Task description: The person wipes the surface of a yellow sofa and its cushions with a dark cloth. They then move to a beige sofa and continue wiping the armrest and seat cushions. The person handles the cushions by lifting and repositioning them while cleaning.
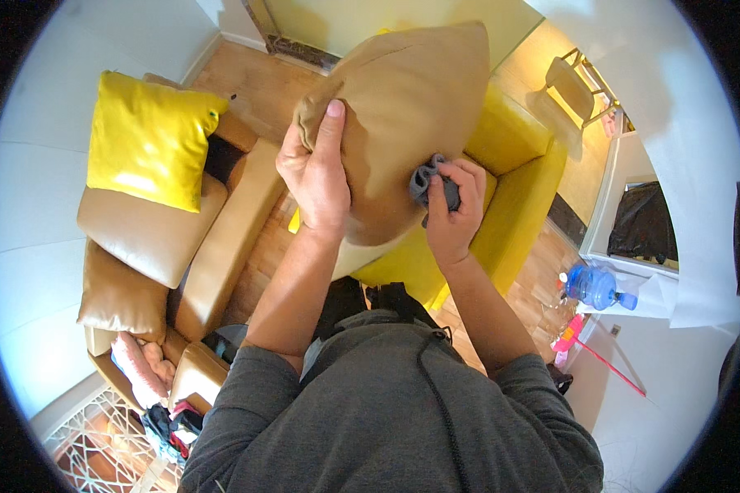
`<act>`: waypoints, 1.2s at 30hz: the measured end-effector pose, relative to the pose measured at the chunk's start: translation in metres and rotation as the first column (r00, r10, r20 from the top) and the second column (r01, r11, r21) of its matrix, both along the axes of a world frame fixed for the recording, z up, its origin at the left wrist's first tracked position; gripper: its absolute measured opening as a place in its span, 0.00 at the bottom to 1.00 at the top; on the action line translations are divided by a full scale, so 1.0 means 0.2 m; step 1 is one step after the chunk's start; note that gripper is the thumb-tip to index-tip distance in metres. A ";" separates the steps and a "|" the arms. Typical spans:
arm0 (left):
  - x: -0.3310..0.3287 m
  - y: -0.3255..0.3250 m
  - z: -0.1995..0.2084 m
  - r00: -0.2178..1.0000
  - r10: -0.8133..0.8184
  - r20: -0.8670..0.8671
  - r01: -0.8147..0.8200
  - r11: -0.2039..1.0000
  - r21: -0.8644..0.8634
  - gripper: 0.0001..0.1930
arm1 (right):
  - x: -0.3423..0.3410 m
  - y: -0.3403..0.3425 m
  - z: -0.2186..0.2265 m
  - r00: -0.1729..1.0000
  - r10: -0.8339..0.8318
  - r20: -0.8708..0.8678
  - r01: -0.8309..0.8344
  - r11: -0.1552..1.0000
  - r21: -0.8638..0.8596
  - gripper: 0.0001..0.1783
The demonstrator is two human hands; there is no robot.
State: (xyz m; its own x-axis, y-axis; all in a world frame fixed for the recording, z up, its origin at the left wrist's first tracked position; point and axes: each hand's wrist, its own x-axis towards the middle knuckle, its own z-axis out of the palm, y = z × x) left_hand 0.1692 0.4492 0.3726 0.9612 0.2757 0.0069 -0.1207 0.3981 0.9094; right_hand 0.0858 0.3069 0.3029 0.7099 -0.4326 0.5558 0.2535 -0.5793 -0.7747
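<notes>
Tan leather cushion (411,107), held upright in the air above the yellow armchair (510,189). My left hand (316,168) gripped its left edge, thumb pressed flat against the front face. My right hand (452,209) was closed around a bunched grey cloth (427,182), touching the cushion's lower right side. A yellow cushion (148,140) lay on the tan sofa (164,238), well apart.

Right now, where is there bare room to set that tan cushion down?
Free: the tan sofa seat below the yellow cushion, and the wood floor between sofa and yellow armchair. Crowded: the sofa's near end, with a pink bundle. Left hand grips the tan cushion; right hand presses a grey cloth on it.
</notes>
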 end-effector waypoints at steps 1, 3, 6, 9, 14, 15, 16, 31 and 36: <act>-0.02 -0.03 0.00 0.999 0.017 0.038 -0.016 0.999 -0.035 0.11 | 0.00 -0.02 0.01 1.000 -0.018 0.002 0.018 1.000 0.013 0.08; -0.07 -0.09 -0.10 0.993 0.055 0.105 -0.045 0.994 -0.100 0.14 | 0.04 -0.08 0.01 0.999 -0.053 -0.003 0.053 0.998 0.046 0.08; -0.20 -0.09 -0.42 0.990 0.010 0.137 -0.011 1.000 0.006 0.16 | 0.08 -0.14 -0.07 0.980 -0.025 -0.198 0.061 0.982 0.178 0.09; -0.36 -0.01 -0.92 1.000 -0.016 -0.014 0.019 0.959 0.282 0.16 | 0.11 -0.13 -0.22 0.971 0.101 -0.218 -0.060 0.980 0.190 0.09; -0.48 0.05 -0.63 0.998 -0.044 -0.055 0.067 0.834 0.548 0.22 | 0.04 -0.05 -0.28 0.962 0.171 -0.215 -0.155 0.984 0.088 0.09; -0.49 0.06 -0.61 0.998 -0.049 -0.026 0.055 0.821 0.569 0.25 | 0.06 -0.03 -0.29 0.970 0.181 -0.160 -0.171 0.983 0.074 0.09; -0.50 0.06 -0.61 0.998 -0.039 -0.059 0.066 0.810 0.583 0.25 | 0.06 0.00 -0.29 0.967 0.197 -0.163 -0.197 0.980 0.014 0.11; -0.62 0.11 -0.72 0.995 -0.102 -0.006 0.078 0.717 0.693 0.29 | -0.30 -0.18 -0.48 0.944 0.164 -0.287 -0.226 0.954 -0.198 0.08; -0.66 0.07 -0.64 0.978 -0.187 0.093 0.056 0.663 0.747 0.29 | -0.03 0.02 -0.11 0.920 0.355 -0.169 -0.379 0.914 -0.142 0.08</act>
